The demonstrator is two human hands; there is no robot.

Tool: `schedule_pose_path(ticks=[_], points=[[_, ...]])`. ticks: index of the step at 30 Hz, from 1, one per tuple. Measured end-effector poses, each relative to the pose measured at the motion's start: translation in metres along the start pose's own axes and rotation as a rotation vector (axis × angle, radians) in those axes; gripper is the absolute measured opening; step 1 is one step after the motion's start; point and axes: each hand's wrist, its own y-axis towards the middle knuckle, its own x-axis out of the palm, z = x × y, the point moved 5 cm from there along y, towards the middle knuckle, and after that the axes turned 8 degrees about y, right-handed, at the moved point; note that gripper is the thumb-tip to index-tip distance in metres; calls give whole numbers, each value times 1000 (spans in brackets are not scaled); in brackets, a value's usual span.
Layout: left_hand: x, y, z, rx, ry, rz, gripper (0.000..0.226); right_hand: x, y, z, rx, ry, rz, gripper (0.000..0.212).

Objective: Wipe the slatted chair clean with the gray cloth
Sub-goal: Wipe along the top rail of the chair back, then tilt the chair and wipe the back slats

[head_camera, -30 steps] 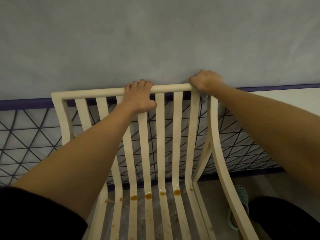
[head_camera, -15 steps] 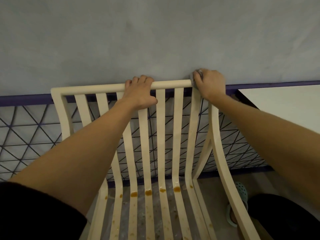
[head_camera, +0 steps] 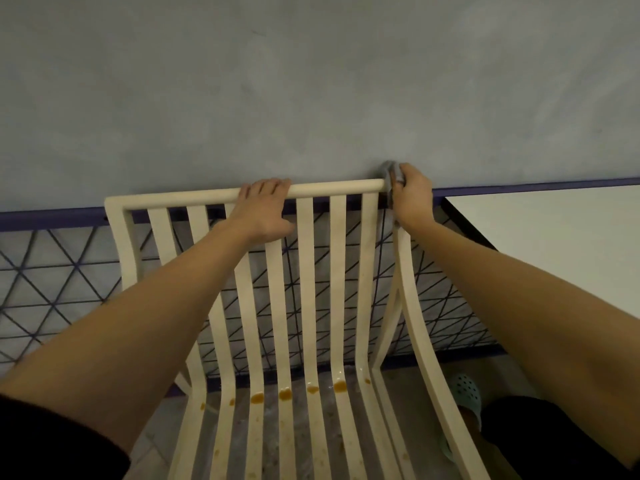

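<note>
I am looking down over the slatted chair (head_camera: 304, 271), which stands against a gray wall (head_camera: 311, 81) with a white table (head_camera: 554, 244) just beside it on the right, and I judge the step in hand to be wiping the upper right corner of the backrest, where the top rail (head_camera: 329, 189) meets the right upright. My left hand (head_camera: 265, 209) rests on the top rail near its middle, fingers curled over the far side and thumb underneath at the front, which I read as steadying the frame. My right hand (head_camera: 412, 197) sits at the rail's right end with its fingers curled round the gray cloth (head_camera: 390, 173); the cloth is bunched between that hand and the corner, touching the wood, with a strip of it showing above the knuckles and a little trailing below the palm. Both forearms reach out long and nearly straight from the bottom corners of the view. Much of the job looks undone to me: amber blobs (head_camera: 311, 389) sit in a row across the slats where back bends into seat, with smaller specks lower on the seat. The next move, I think, calls for drawing the cloth down the right upright with firm pressure, the other hand bracing the chair, then working toward those sticky spots.
</note>
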Motion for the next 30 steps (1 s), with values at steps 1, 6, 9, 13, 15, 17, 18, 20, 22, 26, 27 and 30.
schedule_pose_path(ticks=[1,6,9,13,15,17,18,20,22,26,27,30], points=[[0,-10,0,5,-17,4,86,-4,-4,2,30,31,-8,20],[20,-93,12,-49,-316,-35,72,-31,-40,8,201,27,-59,38],[58,-161,26,-143,-534,-196,55,-36,-90,25,290,-7,-29,39],[97,-234,49,-320,-828,-304,35,-22,-184,32,183,113,-162,36],[117,-266,60,-424,-966,-331,27,-4,-238,30,186,250,-336,33],[136,-293,72,-589,-1146,-374,30,16,-294,28,233,299,-534,32],[144,-310,78,-676,-1230,-414,30,27,-325,29,239,267,-607,34],[160,-328,90,-807,-1349,-460,28,41,-370,33,227,224,-699,35],[170,-352,96,-923,-1432,-466,25,45,-408,32,234,225,-779,35],[189,-400,97,-1101,-1434,-437,17,43,-465,21,277,290,-978,38],[190,-410,98,-1118,-1478,-424,15,43,-475,19,275,308,-1010,39],[192,-436,104,-1052,-1595,-427,14,44,-501,27,220,262,-1072,50]])
